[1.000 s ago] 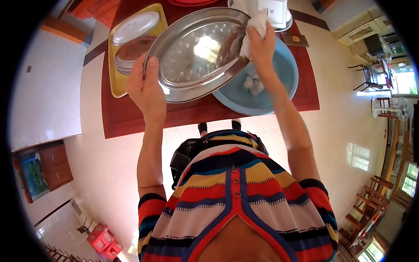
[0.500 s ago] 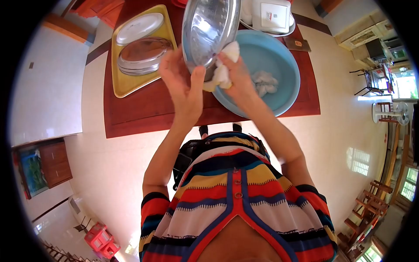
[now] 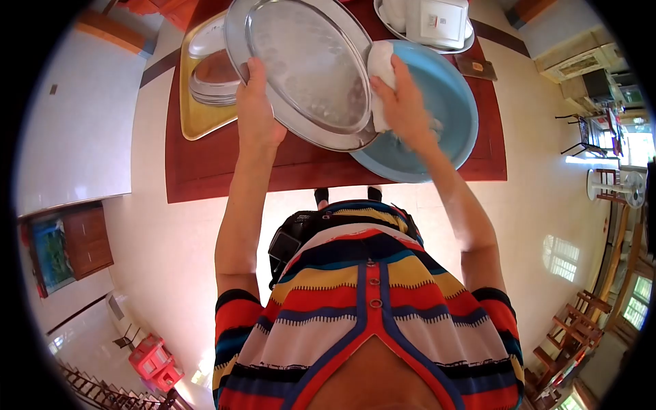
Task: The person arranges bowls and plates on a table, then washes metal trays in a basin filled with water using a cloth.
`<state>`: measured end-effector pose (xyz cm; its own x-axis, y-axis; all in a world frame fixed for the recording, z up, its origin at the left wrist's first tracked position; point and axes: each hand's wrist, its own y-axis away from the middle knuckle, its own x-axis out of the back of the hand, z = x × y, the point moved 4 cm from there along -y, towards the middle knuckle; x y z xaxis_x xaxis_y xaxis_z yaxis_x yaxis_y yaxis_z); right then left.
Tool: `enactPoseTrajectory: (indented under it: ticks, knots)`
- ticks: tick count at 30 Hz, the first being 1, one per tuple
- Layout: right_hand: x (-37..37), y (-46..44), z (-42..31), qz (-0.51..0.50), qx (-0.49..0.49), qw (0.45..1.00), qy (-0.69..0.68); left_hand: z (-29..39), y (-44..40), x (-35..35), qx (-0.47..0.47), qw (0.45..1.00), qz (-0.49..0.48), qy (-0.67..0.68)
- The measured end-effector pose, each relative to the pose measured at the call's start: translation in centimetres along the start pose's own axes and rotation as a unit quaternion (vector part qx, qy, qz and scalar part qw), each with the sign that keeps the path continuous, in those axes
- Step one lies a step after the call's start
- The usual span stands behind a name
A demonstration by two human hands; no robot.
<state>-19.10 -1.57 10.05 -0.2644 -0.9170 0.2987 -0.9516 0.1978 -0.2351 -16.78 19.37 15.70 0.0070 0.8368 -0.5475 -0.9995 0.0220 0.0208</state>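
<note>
A large oval metal platter [image 3: 311,68] is held up, tilted, above the red table. My left hand [image 3: 257,113] grips its left rim, thumb on the near face and the other fingers hidden behind. At the right rim, my right hand [image 3: 403,102] presses a white cloth [image 3: 380,75] against the metal. Below and to the right is a blue basin [image 3: 459,113] with a whitish cloth inside, partly hidden by my right hand. A yellow tray [image 3: 193,125] on the left holds stacked oval metal plates [image 3: 213,85] and a white oval dish [image 3: 207,37].
The red table [image 3: 225,179] spans the top of the view. At its back right, a white rectangular dish [image 3: 437,22] lies on a larger plate. A dark flat object [image 3: 476,67] sits near the right edge. Chairs and a fan stand farther right.
The platter was turned over between my hands, passing through a steep, nearly edge-on tilt, and its other face shows now. My hands came together, then moved apart to opposite rims.
</note>
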Motion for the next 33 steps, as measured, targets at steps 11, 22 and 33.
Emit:
enactPoseTrajectory:
  ticks: [11, 22, 33]
  knots:
    - [-4.8, -0.3, -5.4, 0.042, 0.326, 0.930, 0.161, -4.2, 0.6, 0.7, 0.067, 0.996, 0.017, -0.049]
    - [-5.3, 5.9, -5.0, -0.167, 0.293, 0.926, 0.171, 0.7, -0.7, 3.8, -0.017, 0.996, 0.082, -0.024]
    - [-1.4, -1.9, -0.5, -0.034, 0.011, 0.990, -0.133, 1.4, -0.6, 1.6, -0.008, 0.997, 0.077, -0.021]
